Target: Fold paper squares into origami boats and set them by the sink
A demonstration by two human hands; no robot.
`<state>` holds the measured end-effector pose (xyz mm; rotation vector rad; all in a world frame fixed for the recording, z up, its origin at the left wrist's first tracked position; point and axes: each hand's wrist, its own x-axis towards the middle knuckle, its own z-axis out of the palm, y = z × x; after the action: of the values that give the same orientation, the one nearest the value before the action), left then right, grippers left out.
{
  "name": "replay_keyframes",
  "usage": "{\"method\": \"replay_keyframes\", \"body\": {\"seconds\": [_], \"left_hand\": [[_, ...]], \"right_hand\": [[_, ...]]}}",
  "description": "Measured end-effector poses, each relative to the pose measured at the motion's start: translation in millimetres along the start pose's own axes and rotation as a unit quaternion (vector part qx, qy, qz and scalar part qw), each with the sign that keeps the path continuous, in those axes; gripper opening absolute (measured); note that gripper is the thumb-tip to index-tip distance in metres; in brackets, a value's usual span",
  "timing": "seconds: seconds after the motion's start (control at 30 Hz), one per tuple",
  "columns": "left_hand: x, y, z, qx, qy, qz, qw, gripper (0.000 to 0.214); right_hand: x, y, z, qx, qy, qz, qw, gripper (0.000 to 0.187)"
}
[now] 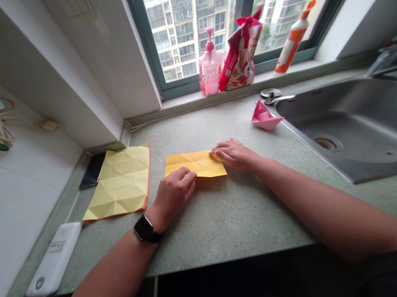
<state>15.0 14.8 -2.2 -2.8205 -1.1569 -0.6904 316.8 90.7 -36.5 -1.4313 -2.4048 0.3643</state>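
A folded sheet of yellow-orange paper (202, 162) with crease lines lies on the counter, its near edge lifted a little. My left hand (178, 189), with a dark watch on the wrist, is closed with its fingertips gripping the paper's near edge. At the far right corner of the sheet, my right hand (234, 154) has its fingertips pinched together on the edge. Some of the fingers on both hands are hidden from this angle. To the left lies a stack of creased pale-yellow paper (119, 181) with an orange-red edge.
A pink paper boat (265, 117) stands beside the steel sink (354, 178) on the right. On the left are a white power bank (55, 256) with a cable and a dark phone-like slab (92, 170). A pink pump bottle (210, 68) and other packages line the windowsill.
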Motion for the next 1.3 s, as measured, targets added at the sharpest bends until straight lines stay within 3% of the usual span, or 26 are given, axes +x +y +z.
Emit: {"method": "replay_keyframes", "body": {"seconds": [0.13, 0.23, 0.33, 0.4, 0.53, 0.63, 0.7, 0.77, 0.87, 1.03, 1.2, 1.3], "left_hand": [[2, -14, -9.3, -0.013, 0.071, -0.054, 0.996, 0.021], [2, -22, -15.9, -0.063, 0.155, -0.096, 0.981, 0.019], [0, -23, -19.9, -0.154, 0.249, -0.149, 0.945, 0.02], [-1, -22, -19.6, -0.241, 0.285, -0.19, 0.908, 0.026], [0, -23, -11.1, -0.396, 0.292, -0.272, 0.827, 0.04], [1, -26, -1.4, -0.469, 0.299, -0.309, 0.772, 0.043], [3, -27, 4.6, -0.498, 0.301, -0.323, 0.746, 0.041], [4, -28, 9.2, -0.506, 0.295, -0.336, 0.738, 0.037], [6, -27, 12.2, -0.477, 0.281, -0.35, 0.756, 0.032], [6, -27, 10.0, -0.405, 0.216, -0.327, 0.826, 0.039], [3, -33, 16.2, -0.375, 0.146, -0.316, 0.859, 0.039], [1, -36, 18.7, -0.285, 0.131, -0.282, 0.907, 0.038]], "right_hand": [[-3, 0, -4, 0.072, 0.022, -0.02, 0.997, 0.08], [-7, -2, -8, 0.167, 0.058, -0.051, 0.983, 0.078], [-9, -8, -12, 0.271, 0.105, -0.033, 0.956, 0.099], [-9, -14, -13, 0.346, 0.098, -0.023, 0.933, 0.108], [-8, -27, -11, 0.478, -0.002, -0.044, 0.877, 0.077], [-10, -34, -9, 0.572, -0.027, -0.055, 0.818, 0.06], [-11, -38, -9, 0.608, -0.038, -0.057, 0.791, 0.058], [-11, -44, -9, 0.613, -0.051, -0.046, 0.787, 0.056], [-8, -51, -8, 0.609, -0.034, -0.007, 0.792, 0.053], [-4, -40, -5, 0.564, 0.061, 0.062, 0.821, 0.043], [-6, -25, 3, 0.399, 0.1, 0.103, 0.906, 0.038], [-9, -21, 3, 0.213, 0.141, 0.114, 0.96, 0.045]]}}
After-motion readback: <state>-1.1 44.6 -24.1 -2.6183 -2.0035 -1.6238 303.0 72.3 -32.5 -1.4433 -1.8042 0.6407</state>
